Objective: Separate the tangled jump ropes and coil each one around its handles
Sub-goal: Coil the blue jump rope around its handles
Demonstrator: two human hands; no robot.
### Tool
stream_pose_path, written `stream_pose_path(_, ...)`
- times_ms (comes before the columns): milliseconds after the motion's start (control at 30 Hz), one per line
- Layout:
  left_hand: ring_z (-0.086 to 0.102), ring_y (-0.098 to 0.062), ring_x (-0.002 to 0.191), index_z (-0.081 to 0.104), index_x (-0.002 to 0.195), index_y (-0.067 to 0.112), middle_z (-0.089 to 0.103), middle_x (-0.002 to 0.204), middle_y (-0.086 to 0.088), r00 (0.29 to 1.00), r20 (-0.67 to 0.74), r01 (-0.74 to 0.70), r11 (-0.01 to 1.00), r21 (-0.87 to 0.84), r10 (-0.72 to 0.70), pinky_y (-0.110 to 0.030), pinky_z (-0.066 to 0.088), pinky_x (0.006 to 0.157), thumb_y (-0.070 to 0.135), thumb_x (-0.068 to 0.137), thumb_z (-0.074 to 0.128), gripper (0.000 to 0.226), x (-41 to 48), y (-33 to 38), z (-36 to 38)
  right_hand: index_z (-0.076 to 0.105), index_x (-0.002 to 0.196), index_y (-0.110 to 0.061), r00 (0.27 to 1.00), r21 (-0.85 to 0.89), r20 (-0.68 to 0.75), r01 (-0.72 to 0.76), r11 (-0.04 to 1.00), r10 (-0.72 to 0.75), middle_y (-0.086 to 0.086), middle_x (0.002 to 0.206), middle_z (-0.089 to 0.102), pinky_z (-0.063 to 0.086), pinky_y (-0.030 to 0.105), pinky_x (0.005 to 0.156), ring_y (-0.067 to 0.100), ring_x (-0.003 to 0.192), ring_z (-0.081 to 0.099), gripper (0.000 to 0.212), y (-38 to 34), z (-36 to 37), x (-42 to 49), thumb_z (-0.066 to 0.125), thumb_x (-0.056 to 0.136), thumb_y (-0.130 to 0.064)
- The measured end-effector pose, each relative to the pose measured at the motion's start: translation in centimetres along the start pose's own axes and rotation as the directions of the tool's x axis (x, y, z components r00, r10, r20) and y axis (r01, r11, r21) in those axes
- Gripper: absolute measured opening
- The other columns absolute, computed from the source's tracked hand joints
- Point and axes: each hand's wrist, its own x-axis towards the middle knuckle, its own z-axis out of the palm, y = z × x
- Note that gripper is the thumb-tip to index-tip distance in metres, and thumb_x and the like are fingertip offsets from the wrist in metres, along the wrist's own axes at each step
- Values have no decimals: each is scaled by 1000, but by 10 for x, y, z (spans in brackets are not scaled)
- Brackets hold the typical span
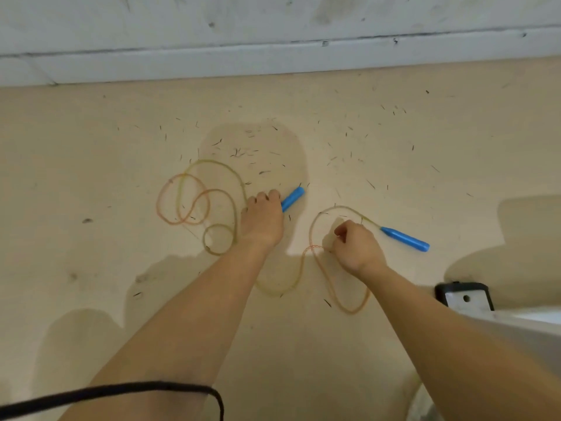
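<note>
A translucent yellow-orange jump rope (198,205) lies in several overlapping loops on the beige floor at centre left. My left hand (263,218) grips one blue handle (293,198), whose far end sticks out past the fingers. The rope runs under my forearms and loops round to a second blue handle (405,239) lying on the floor at the right. My right hand (356,246) is curled and pinches the rope near a crossing point (314,248), left of that handle. Only one rope with blue handles shows; the strands' colours blend.
A white wall base (273,59) runs across the top. Small dark debris is scattered over the floor (379,141). A black-edged device (463,296) and a grey-white object (522,329) sit at the lower right. A black cable (121,393) crosses the bottom left.
</note>
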Motion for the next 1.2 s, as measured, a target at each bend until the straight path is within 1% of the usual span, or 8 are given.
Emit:
stream_pose_path(200,56,-22,100,53,124,18,57,117,-1,999,11,-45,981,-188,48,-39,49,88,27,98,52,28,-32,-7,-17,58,125,-14,996,47,66,50,998,-53,3,125,60,48,36,96,23,111,56,34,-20,1,-7,44,95,-17)
stream_pose_path(433,65,-21,85,54,102,24,64,95,3,984,176,89,844,-528,6,-37,55,77,24,86,65,19,-86,-11,-62,29,149,-15,994,-302,-19,-113,947,112,9,150,27,41,45,102,37,133,33,59,27,-37,-18,41,91,-8)
stream_pose_path(667,68,-21,86,63,114,27,68,99,4,982,182,73,784,-617,52,-35,54,76,24,90,66,24,-99,-2,-72,45,127,-7,984,-413,-27,-173,894,178,14,127,50,46,42,89,34,114,51,32,67,-31,-26,48,95,-10)
stream_pose_path(767,66,-18,89,64,119,30,66,102,6,984,154,28,780,-625,89,-25,50,71,24,93,64,26,-104,2,-83,54,110,-11,984,-268,99,-117,956,148,13,115,54,49,37,78,32,98,58,20,52,-26,-38,53,95,-25)
stream_pose_path(867,63,-15,86,61,120,29,64,105,6,990,102,-12,794,-608,93,-18,45,66,25,96,61,25,-110,4,-105,55,105,-10,981,110,176,-103,989,83,11,99,58,48,34,66,26,78,58,16,8,-33,-46,55,94,-22)
stream_pose_path(967,60,-10,85,61,119,25,64,106,7,995,18,-66,807,-587,94,-19,45,72,24,94,63,25,-120,4,-139,62,112,-11,959,440,283,-152,885,24,9,93,61,50,30,58,21,65,60,18,-47,-63,-66,58,95,-15)
stream_pose_path(1100,62,-3,84,66,107,26,66,98,14,982,-92,-191,834,-518,167,-9,43,67,23,88,71,20,-147,3,-199,68,110,-3,933,615,334,-105,782,-137,9,90,68,46,24,48,16,59,59,23,-110,-118,-114,67,93,-18)
stream_pose_path(1200,61,-1,92,68,101,29,67,97,19,933,-210,-356,840,-410,293,-20,47,80,24,86,73,17,-180,4,-244,65,111,2,890,669,421,-173,723,-177,13,88,69,45,22,49,13,56,55,24,-146,-153,-154,54,99,-16)
